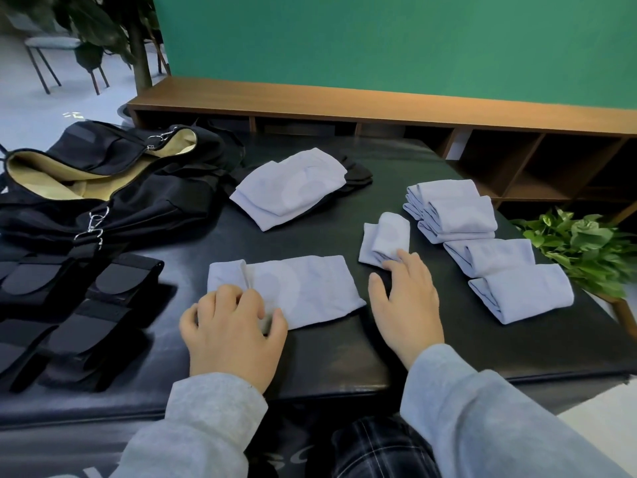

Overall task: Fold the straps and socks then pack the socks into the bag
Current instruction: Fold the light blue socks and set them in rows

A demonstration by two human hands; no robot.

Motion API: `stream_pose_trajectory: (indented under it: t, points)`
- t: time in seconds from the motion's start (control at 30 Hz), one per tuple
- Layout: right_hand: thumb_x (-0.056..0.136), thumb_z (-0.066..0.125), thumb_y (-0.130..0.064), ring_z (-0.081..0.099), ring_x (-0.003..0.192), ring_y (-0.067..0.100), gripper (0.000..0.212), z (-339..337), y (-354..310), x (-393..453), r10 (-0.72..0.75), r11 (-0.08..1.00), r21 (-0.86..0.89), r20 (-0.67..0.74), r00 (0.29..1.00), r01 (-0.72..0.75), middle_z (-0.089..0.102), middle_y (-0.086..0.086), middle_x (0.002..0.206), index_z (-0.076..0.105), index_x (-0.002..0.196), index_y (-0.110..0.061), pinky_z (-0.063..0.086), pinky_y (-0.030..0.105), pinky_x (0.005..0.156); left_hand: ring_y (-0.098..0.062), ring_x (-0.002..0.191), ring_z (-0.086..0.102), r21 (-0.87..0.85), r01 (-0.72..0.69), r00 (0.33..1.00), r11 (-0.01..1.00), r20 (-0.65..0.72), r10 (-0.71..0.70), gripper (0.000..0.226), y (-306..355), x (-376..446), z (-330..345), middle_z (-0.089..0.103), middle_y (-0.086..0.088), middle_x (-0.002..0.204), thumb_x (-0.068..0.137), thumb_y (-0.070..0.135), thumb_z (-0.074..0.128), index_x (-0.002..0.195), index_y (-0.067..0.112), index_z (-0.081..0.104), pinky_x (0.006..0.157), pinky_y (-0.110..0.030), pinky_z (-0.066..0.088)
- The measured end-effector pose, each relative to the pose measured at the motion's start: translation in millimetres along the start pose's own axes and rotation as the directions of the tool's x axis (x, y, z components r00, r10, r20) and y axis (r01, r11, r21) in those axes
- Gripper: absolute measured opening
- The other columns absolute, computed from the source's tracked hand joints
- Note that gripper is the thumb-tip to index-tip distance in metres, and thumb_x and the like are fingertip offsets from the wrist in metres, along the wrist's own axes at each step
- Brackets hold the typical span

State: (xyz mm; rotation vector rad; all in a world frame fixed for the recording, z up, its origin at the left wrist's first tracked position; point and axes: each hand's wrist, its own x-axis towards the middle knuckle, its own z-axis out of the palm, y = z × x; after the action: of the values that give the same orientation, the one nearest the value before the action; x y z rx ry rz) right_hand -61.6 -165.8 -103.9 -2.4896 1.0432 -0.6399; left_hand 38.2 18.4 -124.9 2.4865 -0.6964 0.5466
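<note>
Socks: pale blue, all on black padded table (344, 357); flat sock (303, 288) lies front centre, btwn the two hands.
L hand (231, 329): on the flat sock's left end, fingers curled, pinching a bunched fold of the fabric.
R hand (406, 298): fingers fairly straight, tips touching near edge of small folded sock (384, 241); palm on table just right of the flat sock. Not gripping.
Folded stack (451, 210): several folded socks piled far right, just beyond the small one.
Two more folded socks: one (489, 255) and another (522, 291) in a row toward the right table edge, near the stack.
Unfolded pile (289, 184): larger pale blue pile centre-back, lying partly over a dark item (358, 174), maybe black socks, hard to tell.
Bag (103, 191): black, tan lining, open, far left; metal clips on it.
Straps (69, 305): black, folded in bundles front left, below the bag.
Writing: pale letters on the table's front edge at bottom, too cut off to read.
Sleeves: grey on both arms.
Plant (579, 250): green leaves off the right edge.
Shelf (379, 108): wooden, behind the table, green wall above.
</note>
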Motion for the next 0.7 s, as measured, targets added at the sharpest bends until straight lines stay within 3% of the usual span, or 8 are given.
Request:
stream_pose_trajectory:
  t: [0.07,0.17,0.27,0.37,0.47,0.57,0.63,0.7]
  points:
    - [0.090,0.036,-0.042,0.027,0.135,0.010,0.046,-1.4,-3.4,-7.4,-0.164,0.984,0.069,-0.022,0.986,0.165,0.040,-0.007,0.143,0.053,0.126,-0.019,0.020,0.027,0.108,-0.019,0.085,0.048,-0.027,-0.014,1.000,1.000,0.012,0.015,0.016,-0.5,0.7,0.6,0.050,0.009,0.079,0.073,0.037,0.062,0.065,0.027,0.054,0.093,-0.039,0.020]
    - [0.082,0.019,-0.054,0.028,0.135,0.006,0.063,-2.1,-7.2,-15.2,-0.332,0.943,0.032,0.143,0.932,0.331,0.044,-0.015,0.140,0.051,0.129,-0.026,0.016,0.025,0.110,-0.020,0.088,0.051,-0.049,0.010,0.999,0.999,0.042,-0.008,0.015,1.7,0.9,-0.4,0.053,0.008,0.081,0.071,0.026,0.073,0.069,0.027,0.058,0.098,-0.045,0.020]
    - [0.081,0.019,-0.057,0.036,0.126,0.004,0.060,-0.8,-6.7,-14.1,-0.354,0.930,-0.032,0.193,0.915,0.367,0.053,-0.018,0.124,0.056,0.119,-0.029,0.017,0.029,0.112,-0.019,0.092,0.050,-0.038,0.024,0.999,0.999,0.027,-0.023,0.010,2.8,1.3,-2.6,0.053,0.010,0.082,0.077,0.035,0.056,0.071,0.028,0.059,0.100,-0.047,0.020]
    - [0.082,0.033,-0.050,0.044,0.093,0.009,0.038,0.5,-4.7,-14.6,-0.384,0.920,-0.045,0.084,0.919,0.389,0.054,-0.014,0.088,0.063,0.085,-0.027,0.023,0.020,0.092,-0.018,0.100,0.048,-0.007,0.023,0.998,1.000,0.055,-0.022,0.029,3.2,1.4,-4.0,0.056,0.010,0.088,0.078,0.043,0.036,0.078,0.028,0.061,0.101,-0.047,0.018]
    - [0.083,0.044,-0.040,0.037,0.081,0.008,0.031,0.1,-2.8,-18.2,-0.475,0.880,-0.004,-0.003,0.880,0.475,0.047,-0.013,0.075,0.060,0.063,-0.022,0.021,0.018,0.082,-0.018,0.124,0.039,0.019,0.029,0.987,0.999,0.158,-0.031,0.049,7.8,3.1,-8.3,0.058,0.011,0.116,0.079,0.051,0.026,0.103,0.029,0.062,0.105,-0.045,0.007]
    - [0.082,0.051,-0.032,0.041,0.080,0.013,0.030,-3.7,-3.8,-23.2,-0.602,0.797,0.037,-0.047,0.797,0.603,0.048,-0.009,0.077,0.058,0.057,-0.017,0.028,0.022,0.077,-0.009,0.141,0.007,0.089,-0.029,0.939,0.996,0.345,-0.003,0.079,11.1,8.5,-11.1,0.023,0.017,0.150,0.071,0.064,0.002,0.137,0.037,0.034,0.109,-0.041,-0.006]
    - [0.081,0.053,-0.029,0.044,0.080,0.015,0.028,-4.3,-5.7,-26.7,-0.681,0.729,0.060,-0.048,0.731,0.682,0.052,-0.005,0.079,0.058,0.057,-0.016,0.033,0.026,0.072,-0.008,0.142,-0.008,0.089,-0.079,0.895,0.993,0.445,0.031,0.087,12.3,11.9,-11.2,0.000,0.017,0.155,0.064,0.067,-0.006,0.144,0.039,0.014,0.112,-0.044,-0.006]
    - [0.081,0.052,-0.028,0.047,0.082,0.016,0.026,-3.7,-6.9,-29.4,-0.697,0.710,0.100,-0.042,0.716,0.697,0.055,-0.004,0.084,0.058,0.060,-0.015,0.037,0.029,0.070,-0.008,0.142,-0.014,0.076,-0.123,0.874,0.990,0.482,0.071,0.089,12.8,13.0,-10.1,-0.008,0.016,0.155,0.062,0.068,-0.006,0.145,0.039,0.008,0.114,-0.045,-0.005]
